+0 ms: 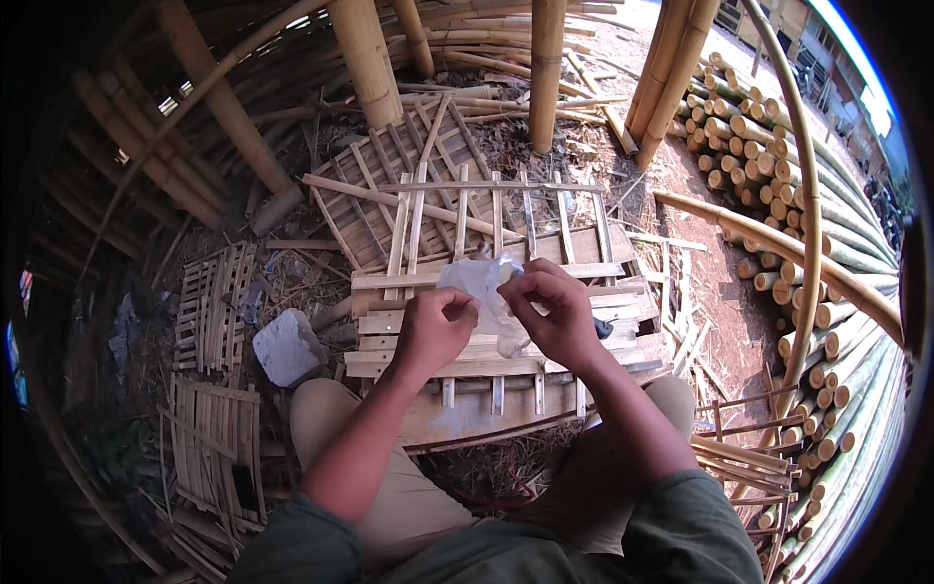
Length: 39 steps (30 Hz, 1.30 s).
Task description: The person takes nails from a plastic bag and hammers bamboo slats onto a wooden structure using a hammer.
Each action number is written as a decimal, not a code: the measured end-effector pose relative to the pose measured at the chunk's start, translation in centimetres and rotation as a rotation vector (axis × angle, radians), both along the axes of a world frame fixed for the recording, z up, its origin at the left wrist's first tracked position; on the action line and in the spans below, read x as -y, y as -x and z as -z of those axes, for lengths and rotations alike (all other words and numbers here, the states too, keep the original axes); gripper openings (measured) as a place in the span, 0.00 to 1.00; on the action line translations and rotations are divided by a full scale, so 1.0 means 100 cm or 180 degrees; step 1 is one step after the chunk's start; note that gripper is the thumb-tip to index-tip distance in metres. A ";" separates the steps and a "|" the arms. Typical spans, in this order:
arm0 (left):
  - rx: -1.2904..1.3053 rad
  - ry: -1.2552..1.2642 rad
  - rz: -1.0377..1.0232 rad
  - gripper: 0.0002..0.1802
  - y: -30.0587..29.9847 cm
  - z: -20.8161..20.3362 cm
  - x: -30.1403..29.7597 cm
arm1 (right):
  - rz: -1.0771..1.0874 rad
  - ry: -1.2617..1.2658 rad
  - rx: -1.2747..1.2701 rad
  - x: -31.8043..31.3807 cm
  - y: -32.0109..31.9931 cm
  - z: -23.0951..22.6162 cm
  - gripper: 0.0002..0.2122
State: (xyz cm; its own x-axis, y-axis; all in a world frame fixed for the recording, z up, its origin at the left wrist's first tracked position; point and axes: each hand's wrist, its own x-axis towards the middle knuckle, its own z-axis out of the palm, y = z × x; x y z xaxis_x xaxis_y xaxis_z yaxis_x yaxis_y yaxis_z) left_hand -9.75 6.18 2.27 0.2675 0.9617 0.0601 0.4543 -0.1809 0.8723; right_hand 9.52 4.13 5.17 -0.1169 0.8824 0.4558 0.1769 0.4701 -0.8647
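A thin, clear plastic bag is stretched between my two hands above the slatted bamboo work. My left hand pinches its left side with thumb and fingers together. My right hand pinches the bag's upper right edge. Below them lies a frame of flat bamboo slats, crossed by thinner strips and resting on a low wooden board. A dark rounded thing shows just right of my right hand; its kind is hidden.
A pale stone block sits left of the board. More slatted panels lie to the left and beyond the work. Bamboo posts stand at the back. A large stack of cut bamboo poles fills the right side, with a slanting pole before it.
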 end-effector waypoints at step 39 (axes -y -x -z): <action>0.2713 0.2531 -0.0155 0.19 0.008 -0.007 -0.002 | 0.0332 0.3159 -0.0987 -0.006 -0.007 0.009 0.13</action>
